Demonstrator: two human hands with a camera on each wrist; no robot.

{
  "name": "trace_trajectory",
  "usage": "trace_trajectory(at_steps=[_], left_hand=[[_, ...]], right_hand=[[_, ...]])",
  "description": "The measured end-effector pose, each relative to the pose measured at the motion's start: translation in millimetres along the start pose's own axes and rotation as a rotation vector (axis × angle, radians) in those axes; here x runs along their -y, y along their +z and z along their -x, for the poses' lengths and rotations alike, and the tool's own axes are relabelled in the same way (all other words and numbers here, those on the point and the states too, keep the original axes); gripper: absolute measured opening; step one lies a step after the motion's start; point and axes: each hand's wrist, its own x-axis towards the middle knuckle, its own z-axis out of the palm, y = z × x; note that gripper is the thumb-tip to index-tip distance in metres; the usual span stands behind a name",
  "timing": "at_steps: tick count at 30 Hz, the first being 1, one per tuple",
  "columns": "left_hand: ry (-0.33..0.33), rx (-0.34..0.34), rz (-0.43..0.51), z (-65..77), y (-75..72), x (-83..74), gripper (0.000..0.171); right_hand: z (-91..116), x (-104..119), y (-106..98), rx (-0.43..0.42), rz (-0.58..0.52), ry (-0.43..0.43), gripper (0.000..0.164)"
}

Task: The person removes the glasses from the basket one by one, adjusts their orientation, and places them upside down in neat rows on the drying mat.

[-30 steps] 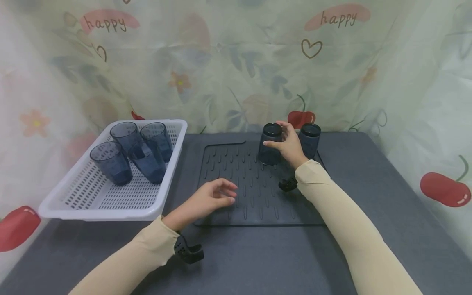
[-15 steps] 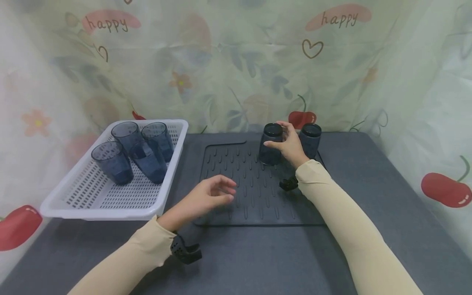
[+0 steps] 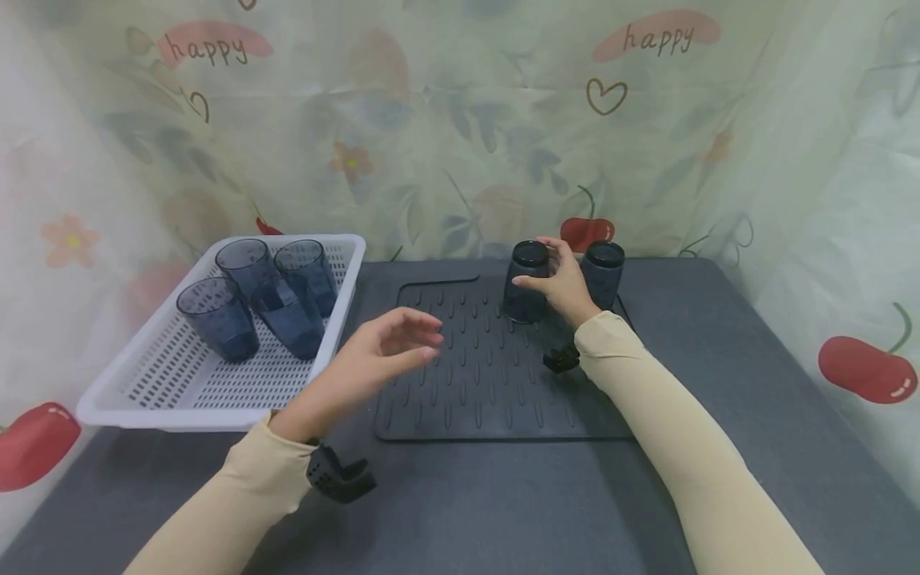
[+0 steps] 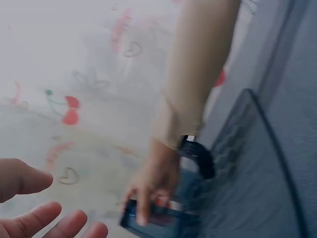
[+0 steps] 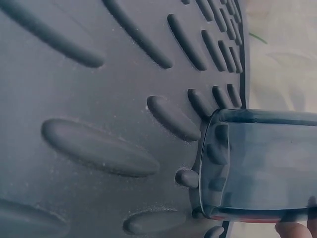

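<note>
My right hand (image 3: pixel 566 286) holds an upside-down dark blue drinking glass (image 3: pixel 523 302) at the back of a black ridged drying mat (image 3: pixel 496 399). Thumb and fingers go round the glass's sides near its upturned base. In the right wrist view the rim of this glass (image 5: pixel 262 163) meets the ridges of the mat. Just right of that hand, a second upside-down glass (image 3: pixel 604 275) stands, partly covered by the hand. My left hand (image 3: pixel 381 343), fingers loosely bent and holding nothing, hovers over the mat's left side, beside the basket.
A white plastic basket (image 3: pixel 216 418) stands at the left, with several blue glasses (image 3: pixel 224 323) leaning in it, mouths up. A patterned curtain (image 3: pixel 431 144) hangs behind the dark grey table (image 3: pixel 503 511). Black cameras are strapped to both wrists.
My left hand has moved up and to the left, away from the middle of the mat and nearer the basket. The right hand stays in place on its glass.
</note>
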Motion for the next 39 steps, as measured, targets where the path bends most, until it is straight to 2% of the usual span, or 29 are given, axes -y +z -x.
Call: trace_trajectory(at_steps=[4,7,10,18,24,30,34,39], left_hand=[[0.049,-0.039,0.014,5.0,-9.5,-13.9,0.037],[0.09,-0.064,0.01,7.9,-17.2,-21.8,0.036],[0.118,-0.092,0.007,11.7,-25.0,-29.4,0.037],[0.162,-0.199,-0.025,26.4,-45.8,-48.4,0.037],[0.187,-0.267,0.012,34.8,-57.9,-52.8,0.039],[0.236,-0.327,0.086,37.1,-71.5,-51.5,0.038],[0.279,-0.378,0.164,38.9,-82.7,-50.1,0.037],[0.366,-0.46,0.299,38.8,-97.8,-43.9,0.033]], right_hand=[[1.4,3.4,-0.1,0.013,-0.01,0.022,0.083],[-6.3,-9.0,-0.6,0.004,-0.01,0.017,0.084],[-7.2,-11.3,-0.3,-0.008,0.003,0.013,0.084],[-6.9,-12.2,0.7,-0.01,0.014,-0.002,0.083],[-8.0,-15.1,0.9,-0.017,0.012,-0.007,0.083],[-3.8,-9.5,0.9,-0.007,-0.001,0.004,0.084],[5.2,5.4,0.6,0.01,-0.021,0.016,0.083],[14.1,18.1,0.7,0.017,-0.005,0.019,0.082]])
